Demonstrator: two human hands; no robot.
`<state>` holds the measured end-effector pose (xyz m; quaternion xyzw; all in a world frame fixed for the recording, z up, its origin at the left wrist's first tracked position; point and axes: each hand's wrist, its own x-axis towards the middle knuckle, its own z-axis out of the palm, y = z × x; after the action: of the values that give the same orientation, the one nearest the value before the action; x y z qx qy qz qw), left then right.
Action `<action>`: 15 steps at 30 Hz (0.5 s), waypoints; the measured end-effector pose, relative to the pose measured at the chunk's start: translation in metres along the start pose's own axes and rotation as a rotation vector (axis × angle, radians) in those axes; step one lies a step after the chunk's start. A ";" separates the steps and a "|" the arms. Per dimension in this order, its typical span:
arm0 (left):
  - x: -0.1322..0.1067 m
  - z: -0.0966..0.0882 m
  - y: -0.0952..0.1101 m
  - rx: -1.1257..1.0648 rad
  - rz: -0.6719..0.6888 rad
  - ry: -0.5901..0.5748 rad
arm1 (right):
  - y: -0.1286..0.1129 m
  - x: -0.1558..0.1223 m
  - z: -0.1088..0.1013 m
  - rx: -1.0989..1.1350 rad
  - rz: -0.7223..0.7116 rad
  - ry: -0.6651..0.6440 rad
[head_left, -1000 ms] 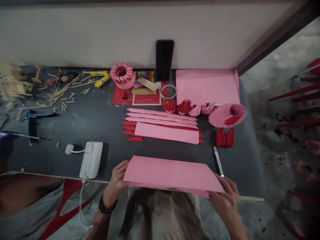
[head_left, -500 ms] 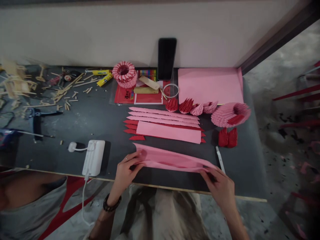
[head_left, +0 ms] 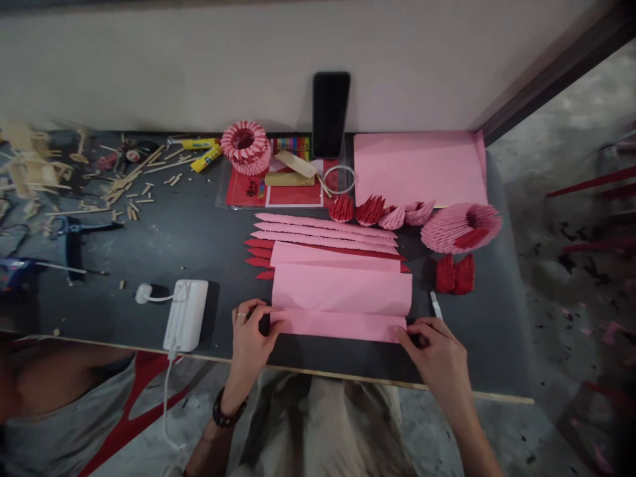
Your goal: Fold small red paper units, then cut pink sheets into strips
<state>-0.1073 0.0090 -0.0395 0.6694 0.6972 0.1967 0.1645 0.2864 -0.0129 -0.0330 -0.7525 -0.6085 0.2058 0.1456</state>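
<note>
A pink sheet of paper (head_left: 342, 289) lies in front of me, its near edge folded into a narrow flap. My left hand (head_left: 253, 331) pinches the left end of that flap between thumb and fingers. At the right end, my right hand (head_left: 432, 344) pinches the same paper, thumb on top. Just beyond it, a folded pink strip (head_left: 332, 257) is partly covered by the sheet. Farther back lie pink zigzag-edged strips (head_left: 322, 230) and red strips (head_left: 258, 253) with pointed ends. A white cutter-like tool (head_left: 436, 305) rests beside my right hand, partly hidden.
Pink paper sheets (head_left: 417, 169), a leaning phone (head_left: 330, 114) and a folded-paper ring (head_left: 246, 147) stand at the back. Pink and red folded-paper pieces (head_left: 460, 227) sit right. A white power bank (head_left: 187, 315), glue gun (head_left: 74, 245) and wooden sticks (head_left: 129, 182) lie left, near another person's leg (head_left: 64, 371).
The pink paper has opened out and now spreads away from me over the folded strip, with its near edge flap flat. Both hands keep hold of its ends.
</note>
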 end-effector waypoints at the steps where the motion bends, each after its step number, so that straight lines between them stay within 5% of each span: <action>1: 0.000 0.001 0.000 0.000 -0.003 0.005 | -0.001 0.001 -0.001 -0.008 0.002 -0.012; 10: -0.016 0.013 0.011 0.120 0.091 0.073 | -0.007 0.002 -0.005 -0.112 0.009 -0.031; 15: -0.024 0.013 0.024 0.301 0.469 -0.190 | -0.007 0.002 -0.005 -0.156 -0.037 0.001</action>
<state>-0.0791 -0.0136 -0.0403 0.8445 0.5264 0.0599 0.0781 0.2831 -0.0097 -0.0261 -0.7504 -0.6362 0.1547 0.0906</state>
